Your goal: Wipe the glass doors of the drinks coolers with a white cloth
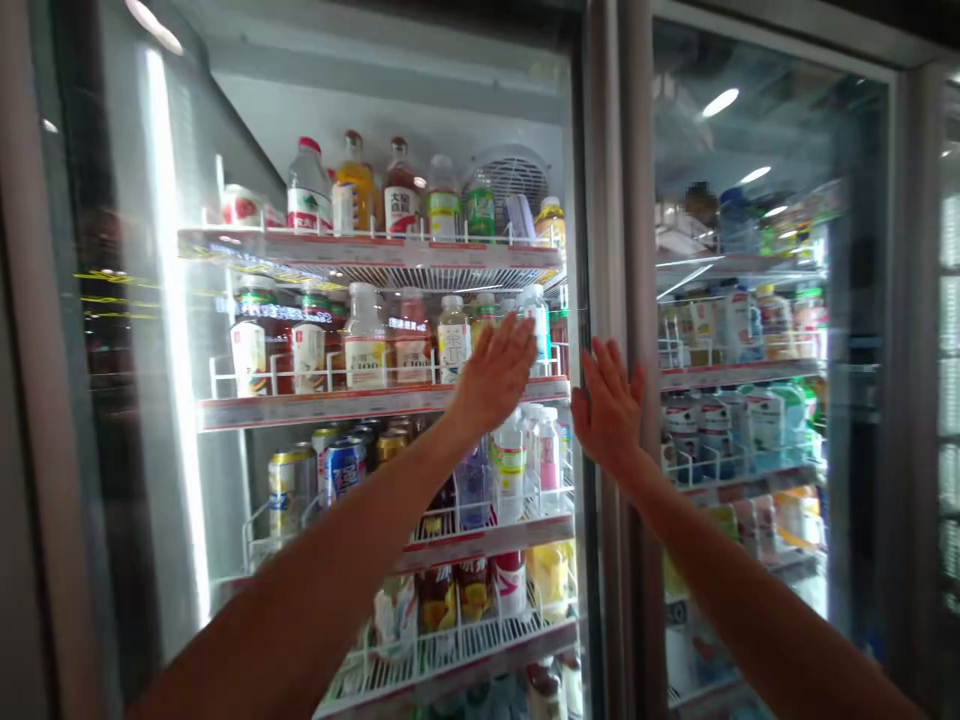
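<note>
Your left hand (496,372) and right hand (611,408) are apart, gripping nothing (contact I can't tell), with the tall, grey-framed clear-glass cooler door (601,220) just ahead of them; best keep both flat, wrists relaxed.

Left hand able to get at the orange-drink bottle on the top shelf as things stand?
Probably not. The left hand is open and free, but the left glass door looks shut between it and the orange-drink bottle, judging by reflections across the pane.

2 hands (499,370), 1 grille (529,175); top L shelf (360,248): approx. 6 btls (401,200).
</note>
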Available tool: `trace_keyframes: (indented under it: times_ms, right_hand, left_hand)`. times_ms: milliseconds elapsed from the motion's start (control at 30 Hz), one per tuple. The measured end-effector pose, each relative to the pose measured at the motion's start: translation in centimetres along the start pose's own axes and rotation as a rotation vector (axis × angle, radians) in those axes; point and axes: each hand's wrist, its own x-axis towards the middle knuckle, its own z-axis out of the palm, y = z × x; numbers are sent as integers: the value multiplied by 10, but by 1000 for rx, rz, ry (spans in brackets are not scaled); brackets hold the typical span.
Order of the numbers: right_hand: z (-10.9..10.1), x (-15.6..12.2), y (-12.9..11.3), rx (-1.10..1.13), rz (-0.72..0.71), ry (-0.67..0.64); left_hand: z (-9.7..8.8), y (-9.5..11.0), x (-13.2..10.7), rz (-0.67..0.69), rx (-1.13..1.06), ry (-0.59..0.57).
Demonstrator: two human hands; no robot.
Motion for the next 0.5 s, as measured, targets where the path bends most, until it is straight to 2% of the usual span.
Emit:
trace_keyframes:
  times_ms: [100, 133, 167, 200, 267, 300, 333, 367, 433, 500]
  right_hand:
    - [-5, -3, 8, -10, 11, -9]
    - [-7, -4, 10, -12, 7, -9]
    - [-8, -5, 13, -14, 2, -6]
    - [-9, -5, 15, -16, -3, -2]
    - [-10, -5, 19, -19, -5, 6]
    - [-11, -5, 21, -20, -3, 5]
    - [-11, -4, 22, -22, -1, 3]
    - [-12, -4, 22, -22, 0, 2]
    - [-12, -3, 21, -18, -8, 1]
    - [-12, -2, 17, -11, -18, 9]
  left_hand:
    - [6, 21, -2, 366, -46, -111]
    - [7, 23, 0, 421, -55, -123]
    - [8, 23, 5, 408, -57, -117]
    - [9, 21, 11, 327, -52, -96]
    - [10, 20, 22, 83, -28, -41]
    - [11, 23, 24, 5, -17, -26]
    - [12, 27, 23, 1, -15, -32]
    - [13, 34, 18, 68, -22, -55]
    - [14, 45, 4, 299, -50, -114]
    - [13, 43, -8, 432, -63, -127]
